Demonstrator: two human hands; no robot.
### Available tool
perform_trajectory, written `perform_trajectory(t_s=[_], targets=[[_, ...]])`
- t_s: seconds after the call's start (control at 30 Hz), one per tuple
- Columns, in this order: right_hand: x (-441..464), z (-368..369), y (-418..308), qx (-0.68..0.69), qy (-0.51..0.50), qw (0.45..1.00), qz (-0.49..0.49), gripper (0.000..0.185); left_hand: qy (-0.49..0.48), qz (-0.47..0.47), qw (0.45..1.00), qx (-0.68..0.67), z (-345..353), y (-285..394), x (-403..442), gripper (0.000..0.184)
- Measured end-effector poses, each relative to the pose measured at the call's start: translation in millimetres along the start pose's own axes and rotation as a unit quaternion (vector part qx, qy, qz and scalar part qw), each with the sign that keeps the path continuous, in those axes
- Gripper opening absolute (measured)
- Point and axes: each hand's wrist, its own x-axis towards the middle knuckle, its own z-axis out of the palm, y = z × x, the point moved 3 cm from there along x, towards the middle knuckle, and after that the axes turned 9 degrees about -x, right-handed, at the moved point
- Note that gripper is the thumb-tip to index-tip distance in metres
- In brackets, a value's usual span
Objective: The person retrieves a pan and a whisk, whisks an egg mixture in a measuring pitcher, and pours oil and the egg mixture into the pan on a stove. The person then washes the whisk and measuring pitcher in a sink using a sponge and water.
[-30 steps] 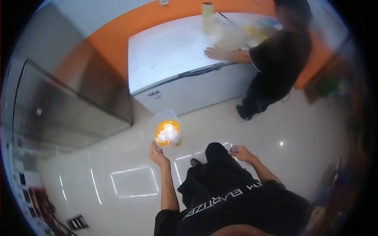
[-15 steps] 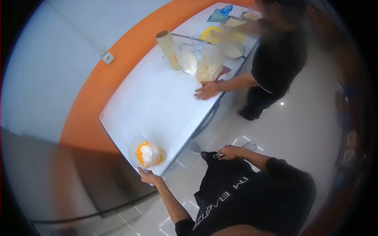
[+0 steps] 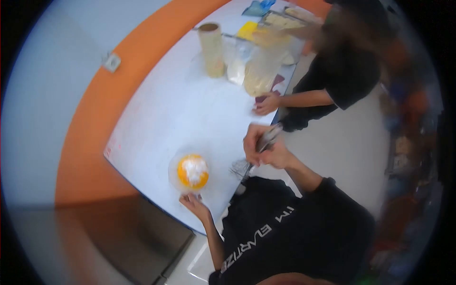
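Observation:
A clear bowl (image 3: 173, 176) stands on the white table near its corner, with orange-yellow contents and a heap of white powder (image 3: 194, 171) on top. At the bowl's near rim is my left hand (image 3: 194, 205), its fingers closed at the edge; blur softens the detail. My right hand (image 3: 268, 149) is wrapped around the handle of a wire whisk (image 3: 241, 168). The whisk's wires point down and left, over the table edge to the right of the bowl.
Across the white table (image 3: 152, 123), a co-worker's hand (image 3: 268, 103) rests by the edge. Near it stand a tall roll (image 3: 212, 50), a bag of white powder (image 3: 236, 71) and a larger plastic bag (image 3: 260, 76). Trays (image 3: 280, 21) and a blue bag (image 3: 259, 7) lie farther back.
My right hand has risen toward the table, and the whisk has turned so its wires now point toward the bowl. My left hand stays at the bowl's rim. The view has shifted.

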Motion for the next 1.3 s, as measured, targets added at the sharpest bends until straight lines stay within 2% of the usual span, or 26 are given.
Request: perform_trajectory(t_s=[0.03, 0.07, 0.13, 0.2, 0.27, 0.33, 0.43, 0.53, 0.57, 0.6, 0.67, 0.73, 0.77, 0.87, 0.9, 0.93, 1.0, 1.07, 1.13, 1.17, 1.2, 1.23, 1.3], targets=[[11.3, 14.8, -16.6, 0.027, 0.012, 0.999, -0.045, 0.048, -0.035, 0.041, 0.996, 0.064, 7.4, 13.0, -2.7, 0.054], [32.1, 30.7, -39.6, 0.056, -0.024, 0.991, -0.117, 0.048, -0.065, 0.075, 0.986, 0.134, 15.0, 37.1, -4.6, 0.076], [57.2, 63.8, -65.6, 0.068, -0.074, 0.975, -0.199, 0.038, -0.124, 0.039, 0.986, 0.104, 27.5, 77.1, -7.4, 0.109], [73.1, 92.8, -42.9, 0.091, -0.070, 0.981, -0.157, 0.036, -0.117, 0.024, 0.986, 0.113, 27.2, 86.3, 3.3, 0.127], [69.9, 121.8, 7.1, 0.056, -0.030, 0.993, -0.095, 0.033, -0.122, 0.073, 0.981, 0.133, 17.6, 79.3, 0.3, 0.126], [92.7, 148.8, 77.6, -0.101, 0.006, 0.995, 0.024, 0.027, -0.129, 0.102, 0.976, 0.141, 22.8, 83.8, 13.1, 0.124], [89.6, 164.0, 110.0, -0.167, 0.052, 0.983, 0.061, 0.025, -0.121, 0.104, 0.978, 0.131, 11.1, 86.9, 7.6, 0.122], [81.9, 172.4, 95.9, -0.036, 0.049, 0.998, -0.027, 0.025, -0.113, 0.064, 0.984, 0.120, -1.5, 87.2, 0.5, 0.122], [74.2, 157.8, 144.6, -0.137, 0.092, 0.986, -0.003, 0.026, -0.111, 0.069, 0.983, 0.126, 4.2, 61.1, 4.4, 0.122], [74.5, 146.4, 178.1, -0.225, 0.057, 0.971, 0.053, 0.026, -0.110, 0.078, 0.982, 0.134, 7.7, 63.0, 9.3, 0.122], [71.5, 145.3, 194.8, -0.269, 0.031, 0.961, 0.058, 0.026, -0.113, 0.091, 0.981, 0.125, 5.8, 65.3, 6.6, 0.121], [76.0, 154.4, 151.9, -0.132, 0.089, 0.987, -0.007, 0.032, -0.097, 0.086, 0.985, 0.117, 8.9, 62.3, 9.8, 0.119], [75.0, 157.0, 131.4, -0.064, 0.068, 0.994, -0.056, 0.032, -0.093, 0.068, 0.986, 0.120, 6.3, 60.6, 5.0, 0.118], [67.0, 133.2, 208.0, -0.287, 0.019, 0.957, -0.027, 0.028, -0.084, 0.090, 0.986, 0.114, 12.6, 58.3, 11.5, 0.116], [71.1, 138.3, 196.0, -0.280, 0.056, 0.958, -0.003, 0.024, -0.081, 0.096, 0.986, 0.112, 13.6, 57.4, 9.1, 0.115], [68.7, 139.6, 172.7, -0.135, 0.097, 0.986, 0.001, 0.022, -0.073, 0.103, 0.986, 0.109, 15.0, 57.0, 17.5, 0.115], [69.2, 140.5, 146.9, -0.023, 0.043, 0.994, -0.101, 0.020, -0.075, 0.092, 0.987, 0.112, 13.1, 56.7, 10.2, 0.113], [59.7, 118.9, 219.8, -0.294, 0.037, 0.954, -0.051, 0.017, -0.069, 0.101, 0.986, 0.118, 15.0, 59.3, 7.9, 0.113], [60.9, 126.4, 178.7, -0.143, 0.165, 0.976, -0.014, 0.017, -0.049, 0.102, 0.987, 0.111, 15.7, 58.9, 18.5, 0.113], [68.5, 129.3, 139.2, 0.000, 0.059, 0.995, -0.086, 0.018, -0.046, 0.088, 0.990, 0.103, 15.5, 56.6, 20.3, 0.112], [67.1, 130.2, 139.6, 0.072, 0.088, 0.991, -0.070, 0.022, -0.055, 0.063, 0.992, 0.097, 14.8, 54.1, 8.8, 0.112], [56.1, 118.3, 179.4, -0.087, 0.083, 0.990, -0.072, 0.023, -0.059, 0.072, 0.990, 0.110, 16.1, 55.7, 8.2, 0.111], [59.1, 123.3, 195.4, -0.243, 0.058, 0.968, -0.016, 0.023, -0.066, 0.116, 0.984, 0.115, 21.3, 55.9, 12.9, 0.111]])
